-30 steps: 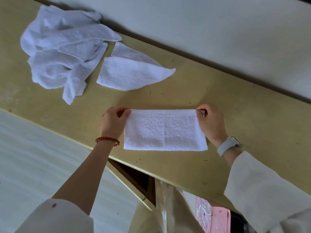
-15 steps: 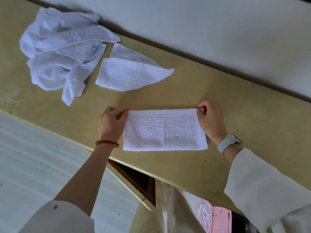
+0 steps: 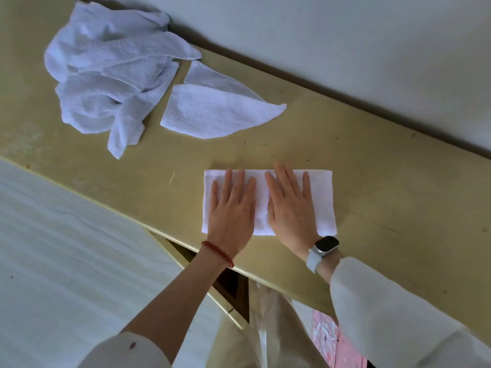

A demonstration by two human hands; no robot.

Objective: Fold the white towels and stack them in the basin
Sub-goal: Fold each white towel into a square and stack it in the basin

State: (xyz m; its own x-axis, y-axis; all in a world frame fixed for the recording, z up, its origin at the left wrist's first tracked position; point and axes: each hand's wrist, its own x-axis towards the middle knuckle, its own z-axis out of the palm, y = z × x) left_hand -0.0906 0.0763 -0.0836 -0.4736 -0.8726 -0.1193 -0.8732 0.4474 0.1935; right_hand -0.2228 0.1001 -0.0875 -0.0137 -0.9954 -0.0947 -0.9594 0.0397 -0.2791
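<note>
Both hands flat, fingers straight: left hand (image 3: 230, 208) and right hand (image 3: 291, 208) press folded towel (image 3: 322, 200) on counter (image 3: 372, 160). Unfolded towel pile (image 3: 111, 83) far left.

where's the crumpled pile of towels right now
In the head view the crumpled pile of towels lies at the upper left of the yellow table, just left of a loosely folded towel and near the wall.
</note>
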